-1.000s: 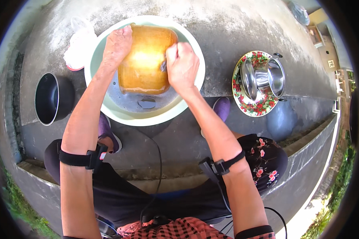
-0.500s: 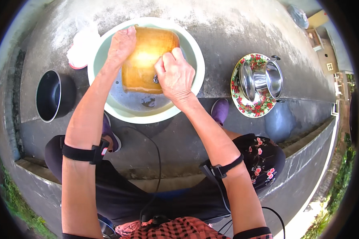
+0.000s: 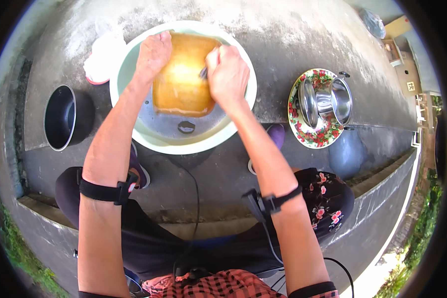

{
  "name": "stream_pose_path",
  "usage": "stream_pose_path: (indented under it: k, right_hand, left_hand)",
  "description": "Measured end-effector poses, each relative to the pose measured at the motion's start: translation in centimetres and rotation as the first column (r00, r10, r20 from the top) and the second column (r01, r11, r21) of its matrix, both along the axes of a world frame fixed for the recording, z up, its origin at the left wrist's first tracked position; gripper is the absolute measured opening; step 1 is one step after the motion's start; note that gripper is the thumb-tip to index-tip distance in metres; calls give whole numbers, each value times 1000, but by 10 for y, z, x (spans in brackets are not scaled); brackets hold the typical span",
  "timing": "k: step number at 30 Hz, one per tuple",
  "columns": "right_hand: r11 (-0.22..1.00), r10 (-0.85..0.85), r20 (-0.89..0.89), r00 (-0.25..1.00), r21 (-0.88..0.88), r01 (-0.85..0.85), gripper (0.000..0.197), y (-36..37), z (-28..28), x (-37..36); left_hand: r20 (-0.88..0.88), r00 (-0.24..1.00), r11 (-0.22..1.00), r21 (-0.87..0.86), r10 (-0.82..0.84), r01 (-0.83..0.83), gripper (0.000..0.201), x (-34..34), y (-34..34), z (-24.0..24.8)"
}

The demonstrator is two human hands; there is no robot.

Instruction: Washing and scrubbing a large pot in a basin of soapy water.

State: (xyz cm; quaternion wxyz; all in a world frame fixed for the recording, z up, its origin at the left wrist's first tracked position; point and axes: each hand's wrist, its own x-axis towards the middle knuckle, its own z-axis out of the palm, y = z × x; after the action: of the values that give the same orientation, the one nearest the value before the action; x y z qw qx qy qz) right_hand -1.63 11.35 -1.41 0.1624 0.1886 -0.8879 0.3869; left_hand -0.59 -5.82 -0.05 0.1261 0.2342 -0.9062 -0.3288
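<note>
A yellow-brown board (image 3: 184, 74), wet and shiny like a wooden cutting board, leans inside a pale green basin (image 3: 156, 144) with water in the bottom. My left hand (image 3: 153, 53) is closed around the board's upper left edge. Over the board's right side, my right hand (image 3: 228, 74) is curled into a fist around a small silvery scourer (image 3: 203, 73), which is mostly hidden by the fingers. In the water below the board lies a dark oval mark or object (image 3: 186, 127) that I cannot make out.
A black pot (image 3: 69, 118) lies on its side left of the basin, near a white plastic bag (image 3: 104, 58). To the right, a floral tray (image 3: 315, 138) holds a steel pot (image 3: 340, 101) and a lid (image 3: 308, 103). A thin cable runs between my legs.
My right hand has moved up and to the right across the board with the scourer. My left hand keeps its hold on the edge, and the board has barely shifted.
</note>
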Motion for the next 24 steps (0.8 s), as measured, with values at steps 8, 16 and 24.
stream_pose_path:
  k: [8, 16, 24]
  right_hand:
    - [998, -62, 144, 988, 4, 62, 25, -13, 2, -49]
    - [999, -41, 98, 994, -3, 42, 27, -16, -6, -40]
    - [990, -20, 105, 994, -134, 34, 25, 4, -2, -8]
  left_hand:
    - [179, 950, 733, -605, -256, 311, 15, -9, -16, -13]
    - [-153, 983, 983, -166, -103, 77, 37, -1, -12, -30]
    - [-50, 990, 939, -325, -133, 110, 25, -3, -7, -12]
